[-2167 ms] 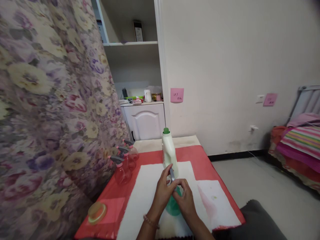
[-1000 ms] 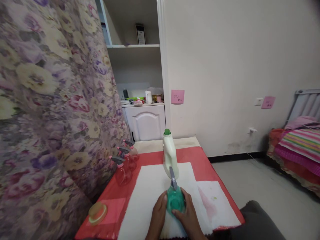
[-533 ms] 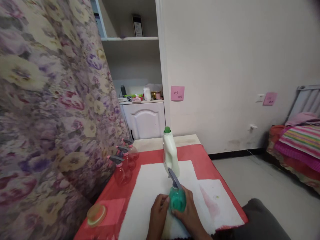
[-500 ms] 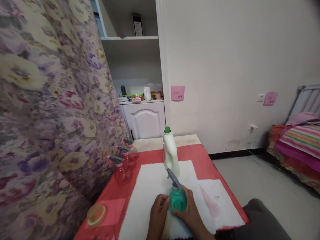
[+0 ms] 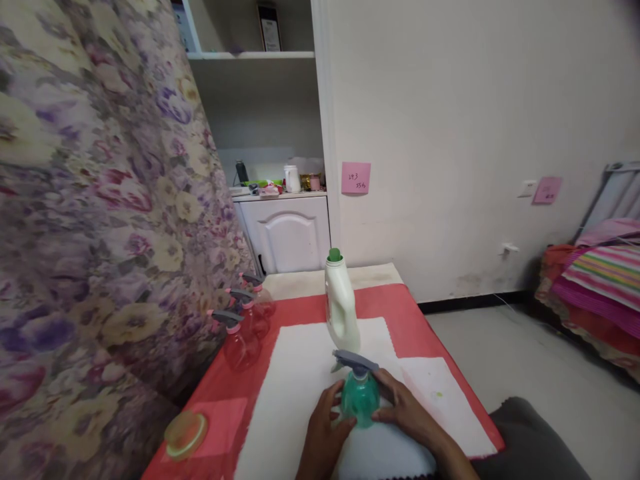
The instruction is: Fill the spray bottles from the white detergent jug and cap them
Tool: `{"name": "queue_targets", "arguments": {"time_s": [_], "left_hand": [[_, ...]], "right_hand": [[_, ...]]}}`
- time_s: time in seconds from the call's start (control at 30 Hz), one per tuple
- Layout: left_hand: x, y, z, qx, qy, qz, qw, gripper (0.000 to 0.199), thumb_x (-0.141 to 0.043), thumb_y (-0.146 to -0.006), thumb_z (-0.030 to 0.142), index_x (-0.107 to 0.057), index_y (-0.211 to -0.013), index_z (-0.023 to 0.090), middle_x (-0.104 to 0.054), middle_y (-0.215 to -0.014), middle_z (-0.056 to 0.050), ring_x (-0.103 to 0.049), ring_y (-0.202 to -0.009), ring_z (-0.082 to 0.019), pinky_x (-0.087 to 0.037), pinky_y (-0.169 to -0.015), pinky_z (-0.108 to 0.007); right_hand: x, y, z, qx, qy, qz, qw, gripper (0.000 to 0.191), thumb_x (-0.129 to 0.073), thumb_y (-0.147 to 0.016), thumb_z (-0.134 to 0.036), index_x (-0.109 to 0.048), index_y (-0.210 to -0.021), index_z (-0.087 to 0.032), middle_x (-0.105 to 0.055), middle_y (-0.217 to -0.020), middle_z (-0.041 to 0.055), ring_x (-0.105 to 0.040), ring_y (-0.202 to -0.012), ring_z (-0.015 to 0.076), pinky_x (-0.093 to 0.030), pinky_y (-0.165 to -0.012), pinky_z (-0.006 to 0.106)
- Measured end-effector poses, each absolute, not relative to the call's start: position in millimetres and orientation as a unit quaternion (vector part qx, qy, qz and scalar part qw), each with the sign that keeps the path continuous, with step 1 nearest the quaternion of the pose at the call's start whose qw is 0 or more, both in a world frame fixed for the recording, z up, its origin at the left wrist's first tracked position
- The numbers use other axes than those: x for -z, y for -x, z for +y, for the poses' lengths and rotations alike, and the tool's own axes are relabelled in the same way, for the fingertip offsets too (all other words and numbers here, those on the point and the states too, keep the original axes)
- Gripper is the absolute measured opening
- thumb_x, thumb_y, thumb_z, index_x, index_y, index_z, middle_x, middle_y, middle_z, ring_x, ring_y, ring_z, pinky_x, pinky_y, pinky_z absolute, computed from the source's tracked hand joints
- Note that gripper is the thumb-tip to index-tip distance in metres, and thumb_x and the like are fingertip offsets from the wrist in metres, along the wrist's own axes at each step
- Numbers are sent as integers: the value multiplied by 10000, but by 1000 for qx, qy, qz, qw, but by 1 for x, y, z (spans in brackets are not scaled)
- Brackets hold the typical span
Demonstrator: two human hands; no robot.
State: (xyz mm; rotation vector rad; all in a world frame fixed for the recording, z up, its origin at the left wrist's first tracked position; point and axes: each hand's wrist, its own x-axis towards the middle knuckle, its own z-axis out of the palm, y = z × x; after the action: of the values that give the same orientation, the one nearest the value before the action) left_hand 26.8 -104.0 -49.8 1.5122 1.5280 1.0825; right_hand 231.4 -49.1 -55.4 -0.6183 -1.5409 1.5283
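A small green spray bottle (image 5: 361,400) with a grey trigger head stands roughly upright between my two hands, over the white cloth (image 5: 280,393). My left hand (image 5: 326,427) is closed around its left side, thumb near the lower front. From the right, my right hand (image 5: 407,410) grips the body, its fingers just below the grey head. Directly behind rises a pale green jug (image 5: 343,307) with a handle and a green piece in its mouth. Whether the spray bottle's base touches the cloth I cannot tell.
Clear pink spray bottles (image 5: 241,347) with grey heads line the left side of the red table cover (image 5: 225,407). A round gold-rimmed lid or jar (image 5: 186,433) lies front left. Floral curtain (image 5: 115,233) hangs at left; a bed (image 5: 595,287) stands at right.
The spray bottle has gone from leaning to nearly upright, and its grey head has turned more sideways. My left fingers have moved further around it. The view has shifted slightly.
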Motion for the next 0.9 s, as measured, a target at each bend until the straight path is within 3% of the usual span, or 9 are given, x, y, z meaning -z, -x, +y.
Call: {"name": "queue_targets", "arguments": {"time_s": [0.17, 0.27, 0.4, 0.53, 0.7, 0.9], "left_hand": [[49, -28, -106, -403, -601, 606, 331, 433, -584, -691, 179, -603, -1124, 192, -676, -1119, -81, -644, -944, -219, -529, -756, -311], [57, -15, -104, -398, -636, 591, 298, 323, -568, -758, 210, -634, -1074, 210, -696, -1084, -70, -651, -976, -220, -538, -841, -343], [68, 20, -87, -381, -673, 613, 165, 339, -499, -861, 339, -640, -1141, 210, -668, -1219, -97, -597, -1163, -248, -469, -1024, -428], [84, 54, -57, -290, -704, 648, 8, 463, -496, -868, 421, -604, -1246, 176, -597, -1349, -126, -527, -1269, -294, -427, -1060, -495], [106, 68, -45, -195, -730, 646, -113, 479, -476, -900, 427, -569, -1305, 189, -552, -1400, -124, -480, -1314, -301, -435, -1041, -490], [121, 71, -47, -174, -732, 638, -162, 468, -465, -907, 424, -569, -1311, 213, -535, -1419, -107, -484, -1311, -287, -416, -1052, -481]], "right_hand": [[59, -241, -49, -599, 279, -603, 448, 523, -693, -794, -307, -558, -1299, -287, -573, -1375, 59, -483, -1319, 272, -329, -1130, 454], [69, -237, -59, -515, 356, -610, 485, 425, -564, -885, -354, -544, -1301, -269, -559, -1378, 78, -493, -1307, 254, -352, -1122, 437], [80, -217, -76, -440, 431, -618, 488, 669, -657, -795, -322, -399, -1409, -263, -459, -1451, 78, -422, -1354, 269, -364, -1118, 420], [79, -194, -81, -372, 485, -624, 487, 955, -763, -615, -191, -298, -1447, -249, -416, -1455, 86, -378, -1371, 298, -300, -1154, 448], [80, -178, -78, -325, 531, -601, 501, 926, -716, -608, -124, -295, -1422, -257, -444, -1407, 90, -406, -1344, 304, -335, -1132, 456], [96, -180, -69, -340, 506, -603, 515, 862, -682, -586, -115, -343, -1367, -246, -507, -1360, 102, -450, -1305, 351, -364, -1109, 491]]}}
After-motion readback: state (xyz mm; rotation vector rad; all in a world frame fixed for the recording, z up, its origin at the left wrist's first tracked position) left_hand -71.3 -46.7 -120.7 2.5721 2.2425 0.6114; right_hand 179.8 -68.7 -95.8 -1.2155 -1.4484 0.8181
